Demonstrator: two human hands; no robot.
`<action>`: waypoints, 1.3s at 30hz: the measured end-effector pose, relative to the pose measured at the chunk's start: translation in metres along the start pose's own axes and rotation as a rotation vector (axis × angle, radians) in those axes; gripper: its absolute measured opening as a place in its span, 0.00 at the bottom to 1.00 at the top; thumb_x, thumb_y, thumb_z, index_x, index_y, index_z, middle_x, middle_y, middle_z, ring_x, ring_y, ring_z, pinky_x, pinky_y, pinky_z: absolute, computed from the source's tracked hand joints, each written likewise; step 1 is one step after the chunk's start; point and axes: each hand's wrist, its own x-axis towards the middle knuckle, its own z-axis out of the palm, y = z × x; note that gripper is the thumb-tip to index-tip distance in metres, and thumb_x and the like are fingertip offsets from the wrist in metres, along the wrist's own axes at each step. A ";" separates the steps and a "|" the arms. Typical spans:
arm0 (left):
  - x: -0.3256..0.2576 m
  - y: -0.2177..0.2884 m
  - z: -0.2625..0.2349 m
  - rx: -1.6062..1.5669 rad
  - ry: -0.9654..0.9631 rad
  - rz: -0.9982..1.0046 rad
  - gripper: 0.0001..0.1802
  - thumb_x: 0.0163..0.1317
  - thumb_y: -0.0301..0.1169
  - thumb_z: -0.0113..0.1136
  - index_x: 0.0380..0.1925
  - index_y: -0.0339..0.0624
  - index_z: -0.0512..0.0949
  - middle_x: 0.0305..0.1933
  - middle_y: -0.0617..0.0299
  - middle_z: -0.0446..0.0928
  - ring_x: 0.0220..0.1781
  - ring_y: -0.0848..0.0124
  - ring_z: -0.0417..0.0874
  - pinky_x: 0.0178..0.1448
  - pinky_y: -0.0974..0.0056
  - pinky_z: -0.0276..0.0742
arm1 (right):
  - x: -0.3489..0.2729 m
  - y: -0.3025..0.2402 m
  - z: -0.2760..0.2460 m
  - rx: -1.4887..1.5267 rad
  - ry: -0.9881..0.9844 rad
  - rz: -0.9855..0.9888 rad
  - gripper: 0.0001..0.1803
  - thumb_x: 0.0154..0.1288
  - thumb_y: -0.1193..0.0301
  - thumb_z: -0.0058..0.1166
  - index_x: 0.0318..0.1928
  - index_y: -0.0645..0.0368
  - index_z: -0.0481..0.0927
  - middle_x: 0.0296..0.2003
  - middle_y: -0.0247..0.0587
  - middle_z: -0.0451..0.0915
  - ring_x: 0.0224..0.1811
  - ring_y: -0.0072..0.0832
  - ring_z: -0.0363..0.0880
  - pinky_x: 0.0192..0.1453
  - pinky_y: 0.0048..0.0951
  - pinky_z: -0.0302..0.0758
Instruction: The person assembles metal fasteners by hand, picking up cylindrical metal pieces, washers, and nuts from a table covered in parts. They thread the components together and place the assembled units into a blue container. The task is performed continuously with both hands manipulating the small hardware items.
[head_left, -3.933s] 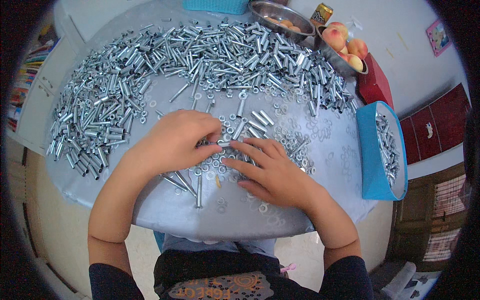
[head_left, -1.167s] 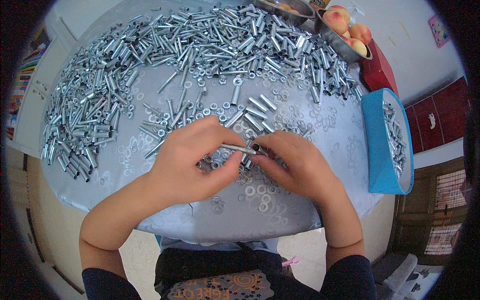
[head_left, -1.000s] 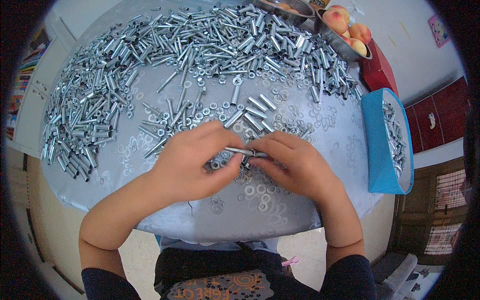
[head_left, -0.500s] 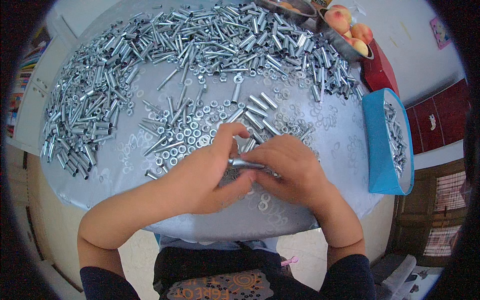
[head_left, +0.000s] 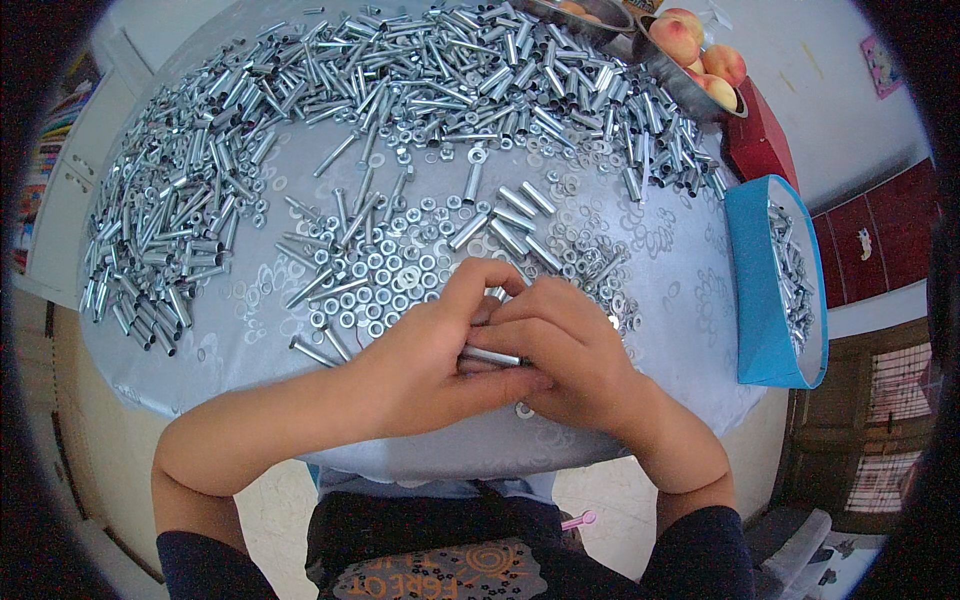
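Observation:
My left hand (head_left: pixel 430 355) and my right hand (head_left: pixel 565 340) meet close to the table's near edge. Between them lies a silver expansion bolt (head_left: pixel 492 356), roughly level, its ends partly covered by fingers. Both hands are closed around it, thumbs on the near side. Just beyond my hands spreads a patch of loose hex nuts (head_left: pixel 385 285), with flat washers (head_left: pixel 600 280) to its right. Several metal sleeves (head_left: pixel 515 205) and cone-ended bolts (head_left: pixel 350 225) lie among and behind the nuts.
A large heap of sleeves and bolts (head_left: pixel 400 75) curves along the table's far and left sides. At the right edge stands a blue fabric bin (head_left: pixel 755 290) holding metal parts. Metal bowls, one with peaches (head_left: pixel 700 60), and a red box (head_left: pixel 758 145) are at far right.
My hands have drawn closer together and shifted slightly toward me. The expansion bolt has come nearer with them, and my right fingers now overlap my left ones.

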 end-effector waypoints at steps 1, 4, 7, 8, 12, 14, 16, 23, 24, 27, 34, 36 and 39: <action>0.000 0.001 0.000 -0.072 -0.001 -0.044 0.28 0.56 0.30 0.62 0.52 0.37 0.58 0.42 0.49 0.73 0.43 0.62 0.80 0.45 0.60 0.77 | 0.000 -0.001 -0.001 -0.016 -0.003 0.009 0.20 0.44 0.72 0.58 0.43 0.56 0.76 0.35 0.40 0.76 0.36 0.39 0.75 0.38 0.37 0.70; -0.002 -0.004 -0.007 0.119 0.070 0.113 0.22 0.59 0.31 0.60 0.49 0.37 0.62 0.43 0.53 0.73 0.44 0.66 0.80 0.47 0.64 0.75 | 0.005 -0.010 -0.010 -0.024 -0.019 0.096 0.20 0.49 0.71 0.59 0.45 0.56 0.75 0.38 0.40 0.76 0.38 0.40 0.75 0.39 0.38 0.70; -0.002 -0.001 -0.012 -0.011 0.198 0.178 0.18 0.62 0.31 0.57 0.47 0.37 0.64 0.41 0.55 0.74 0.41 0.71 0.79 0.45 0.68 0.73 | 0.012 -0.019 -0.020 0.023 -0.016 0.218 0.19 0.52 0.70 0.60 0.46 0.57 0.75 0.39 0.41 0.77 0.39 0.41 0.76 0.40 0.38 0.70; -0.002 0.002 -0.014 0.011 0.233 0.179 0.13 0.64 0.31 0.54 0.44 0.37 0.67 0.37 0.57 0.75 0.38 0.76 0.77 0.42 0.71 0.71 | 0.011 -0.018 -0.022 0.024 0.018 0.200 0.19 0.52 0.69 0.60 0.46 0.57 0.76 0.39 0.42 0.77 0.39 0.41 0.76 0.40 0.39 0.70; -0.002 0.005 -0.020 0.235 0.325 0.170 0.11 0.64 0.31 0.54 0.41 0.36 0.69 0.30 0.59 0.74 0.32 0.79 0.72 0.37 0.72 0.69 | 0.004 -0.003 -0.034 -0.213 0.070 0.101 0.16 0.50 0.69 0.62 0.42 0.57 0.77 0.37 0.44 0.78 0.38 0.42 0.76 0.39 0.40 0.71; -0.001 0.004 -0.021 0.270 0.332 0.164 0.10 0.64 0.32 0.54 0.39 0.36 0.69 0.29 0.60 0.73 0.30 0.79 0.71 0.35 0.72 0.68 | 0.001 0.004 -0.043 -0.248 -0.090 0.233 0.14 0.50 0.69 0.61 0.40 0.57 0.77 0.36 0.44 0.77 0.37 0.43 0.76 0.38 0.40 0.72; -0.002 0.001 -0.021 0.265 0.337 0.182 0.10 0.64 0.32 0.54 0.39 0.36 0.69 0.28 0.60 0.72 0.29 0.78 0.70 0.33 0.71 0.67 | -0.001 0.009 -0.049 -0.267 -0.226 0.339 0.13 0.50 0.69 0.60 0.38 0.58 0.77 0.35 0.45 0.76 0.37 0.43 0.76 0.38 0.40 0.72; -0.004 0.003 -0.020 0.313 0.290 0.149 0.10 0.64 0.32 0.53 0.39 0.37 0.69 0.29 0.56 0.73 0.29 0.74 0.73 0.35 0.69 0.69 | -0.005 0.014 -0.047 -0.245 -0.318 0.446 0.14 0.48 0.70 0.62 0.38 0.58 0.79 0.32 0.44 0.74 0.37 0.40 0.74 0.41 0.36 0.72; -0.004 0.002 -0.020 0.309 0.285 0.157 0.10 0.64 0.32 0.53 0.39 0.37 0.69 0.29 0.56 0.73 0.30 0.73 0.74 0.36 0.69 0.69 | -0.005 0.014 -0.046 -0.249 -0.314 0.436 0.14 0.48 0.69 0.62 0.38 0.58 0.79 0.32 0.44 0.74 0.37 0.41 0.74 0.41 0.36 0.72; -0.003 0.001 -0.020 0.307 0.264 0.161 0.11 0.64 0.33 0.54 0.40 0.36 0.68 0.32 0.54 0.74 0.33 0.70 0.77 0.38 0.68 0.71 | -0.006 0.016 -0.044 -0.266 -0.307 0.422 0.14 0.48 0.69 0.63 0.38 0.58 0.79 0.31 0.43 0.74 0.36 0.41 0.74 0.41 0.36 0.72; -0.001 -0.006 -0.017 0.348 0.244 0.152 0.14 0.63 0.33 0.55 0.42 0.35 0.67 0.36 0.50 0.75 0.38 0.58 0.81 0.40 0.62 0.74 | -0.006 0.014 -0.039 -0.311 -0.318 0.387 0.11 0.50 0.71 0.60 0.36 0.59 0.78 0.29 0.43 0.73 0.35 0.41 0.74 0.39 0.37 0.71; 0.000 -0.006 -0.017 0.360 0.231 0.129 0.15 0.63 0.34 0.55 0.42 0.35 0.67 0.37 0.49 0.76 0.39 0.55 0.81 0.40 0.61 0.74 | -0.007 0.013 -0.037 -0.294 -0.272 0.385 0.10 0.50 0.72 0.60 0.35 0.59 0.77 0.29 0.43 0.73 0.35 0.41 0.74 0.39 0.37 0.71; 0.001 -0.006 -0.017 0.395 0.215 0.099 0.15 0.62 0.35 0.55 0.42 0.36 0.67 0.37 0.48 0.76 0.39 0.53 0.81 0.40 0.60 0.75 | -0.004 0.012 -0.038 -0.215 -0.282 0.426 0.09 0.50 0.74 0.59 0.34 0.61 0.76 0.29 0.43 0.72 0.35 0.42 0.73 0.39 0.37 0.71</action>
